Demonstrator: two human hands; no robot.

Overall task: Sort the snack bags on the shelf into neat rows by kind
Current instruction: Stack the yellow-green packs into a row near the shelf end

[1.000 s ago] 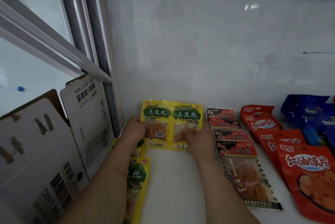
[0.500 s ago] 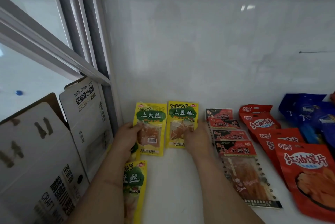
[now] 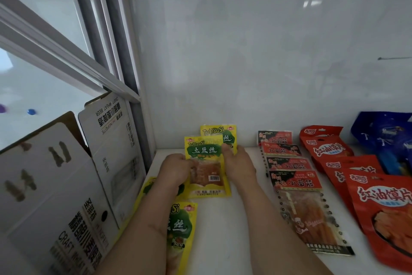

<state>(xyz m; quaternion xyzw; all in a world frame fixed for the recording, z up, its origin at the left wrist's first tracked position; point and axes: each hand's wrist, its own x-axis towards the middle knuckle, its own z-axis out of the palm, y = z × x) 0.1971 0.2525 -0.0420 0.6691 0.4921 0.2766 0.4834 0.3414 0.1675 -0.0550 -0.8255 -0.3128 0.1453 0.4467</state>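
Nearest, a yellow bag [image 3: 181,228] lies flat on the white shelf [image 3: 223,230], partly under the left forearm. Farther in, the left hand [image 3: 176,169] pinches the left edge of another yellow snack bag [image 3: 206,166] — its grip closed on the packet — while the right hand [image 3: 238,163] rests at the right edge, thumb on the front. Behind it a third yellow bag [image 3: 219,135] peeks out, overlapped. To the right run rows of dark-red strip packets [image 3: 294,182], red pouches [image 3: 379,203] and blue bags [image 3: 388,139]. A cardboard box [image 3: 66,185] stands left.
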